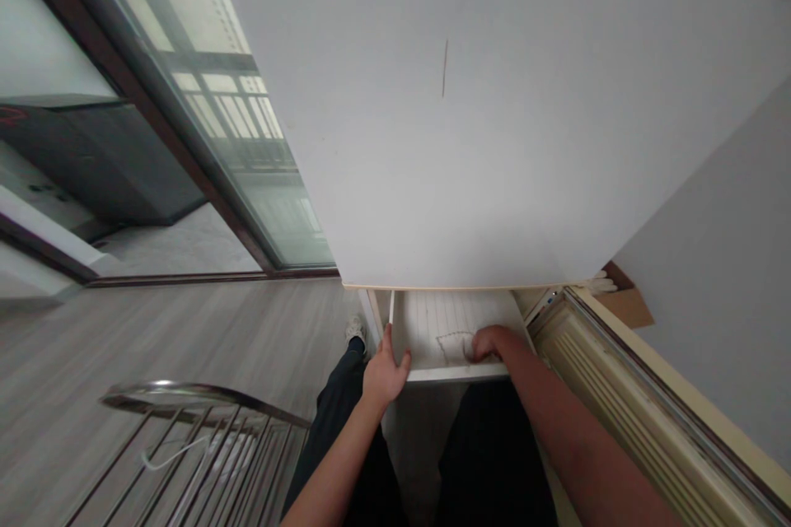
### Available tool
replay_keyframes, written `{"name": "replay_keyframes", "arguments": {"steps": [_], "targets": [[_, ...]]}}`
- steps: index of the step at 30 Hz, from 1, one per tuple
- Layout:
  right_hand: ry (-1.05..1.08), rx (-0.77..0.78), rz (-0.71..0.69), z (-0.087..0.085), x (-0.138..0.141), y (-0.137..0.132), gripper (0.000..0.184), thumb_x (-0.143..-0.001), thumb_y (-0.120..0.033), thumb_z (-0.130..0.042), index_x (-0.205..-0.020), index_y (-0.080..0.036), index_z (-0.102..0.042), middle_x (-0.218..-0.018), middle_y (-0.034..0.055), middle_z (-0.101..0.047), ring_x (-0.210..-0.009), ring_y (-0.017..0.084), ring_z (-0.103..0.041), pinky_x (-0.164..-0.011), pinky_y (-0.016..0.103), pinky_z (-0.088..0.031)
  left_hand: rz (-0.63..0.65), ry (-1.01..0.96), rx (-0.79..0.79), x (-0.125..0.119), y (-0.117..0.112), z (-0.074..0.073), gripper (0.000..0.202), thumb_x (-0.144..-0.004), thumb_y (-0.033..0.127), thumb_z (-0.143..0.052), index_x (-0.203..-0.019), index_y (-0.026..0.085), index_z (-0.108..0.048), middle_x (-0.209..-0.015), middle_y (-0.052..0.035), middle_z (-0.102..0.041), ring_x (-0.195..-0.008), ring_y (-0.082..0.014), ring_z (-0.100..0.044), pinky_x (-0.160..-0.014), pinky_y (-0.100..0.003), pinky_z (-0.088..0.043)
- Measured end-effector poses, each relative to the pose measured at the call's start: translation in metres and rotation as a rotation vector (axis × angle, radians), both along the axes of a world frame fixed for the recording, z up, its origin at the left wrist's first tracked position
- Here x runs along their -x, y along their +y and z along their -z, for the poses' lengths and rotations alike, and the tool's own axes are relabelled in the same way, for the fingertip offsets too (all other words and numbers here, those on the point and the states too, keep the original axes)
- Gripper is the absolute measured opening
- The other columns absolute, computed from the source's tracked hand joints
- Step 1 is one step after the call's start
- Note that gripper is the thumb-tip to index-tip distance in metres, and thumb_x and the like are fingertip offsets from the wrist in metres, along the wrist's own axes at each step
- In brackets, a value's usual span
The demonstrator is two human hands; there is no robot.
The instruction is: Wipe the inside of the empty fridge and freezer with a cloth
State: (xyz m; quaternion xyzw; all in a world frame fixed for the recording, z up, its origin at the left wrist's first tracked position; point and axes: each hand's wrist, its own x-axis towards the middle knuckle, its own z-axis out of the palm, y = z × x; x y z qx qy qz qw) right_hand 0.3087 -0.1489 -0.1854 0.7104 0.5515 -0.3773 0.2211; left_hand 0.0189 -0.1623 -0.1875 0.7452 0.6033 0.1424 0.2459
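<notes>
Your L hand touches the drawer at its L front corner, fingers apart. Your R hand: inside, fingers curled by thin string, can't tell if clamped.

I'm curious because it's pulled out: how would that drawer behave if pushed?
The drawer would probably slide inward, since it juts from under the white top. It looks fairly stiff, with straight walls, and perhaps light, those walls seeming thin.
</notes>
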Motion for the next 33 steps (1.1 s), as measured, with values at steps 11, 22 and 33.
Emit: {"name": "replay_keyframes", "arguments": {"steps": [11, 22, 33], "targets": [[-0.287, -0.531, 0.183, 0.02, -0.013, -0.002, 0.051, -0.094, -0.013, -0.038, -0.143, -0.005, -0.053, -0.142, 0.027, -0.054, -0.131, 0.035, -0.055, -0.104, 0.043, -0.048, -0.01, -0.004, 0.001, -0.001, -0.001, -0.004, 0.076, -0.097, 0.043, -0.043, -0.161, 0.013, -0.017, -0.151, -0.0206, -0.053, -0.121, -0.0323, -0.067, -0.102, -0.04, -0.049], [-0.242, -0.527, 0.15, 0.042, -0.017, -0.003, 0.085, -0.088, -0.036, -0.061, -0.161, -0.007, -0.027, -0.17, 0.0182, -0.009, -0.157, 0.037, -0.006, -0.122, 0.05, -0.028, -0.001, -0.012, -0.024, -0.001, -0.002, -0.001, 0.078, -0.096, 0.045, -0.042, -0.161, 0.011, -0.016, -0.148, -0.0232, -0.054, -0.117, -0.0336, -0.068, -0.099, -0.041, -0.05], [-0.235, -0.424, 0.172, 0.055, -0.018, 0.002, 0.105, -0.083, -0.053, -0.07, -0.161, -0.003, -0.021, -0.168, 0.0237, -0.01, -0.155, 0.038, -0.017, -0.125, 0.043, -0.02, 0.003, 0.007, -0.024, 0.0, 0.0, 0.003, 0.078, -0.096, 0.045, -0.043, -0.161, 0.011, -0.017, -0.148, -0.0223, -0.054, -0.119, -0.0337, -0.067, -0.101, -0.041, -0.048]]}}
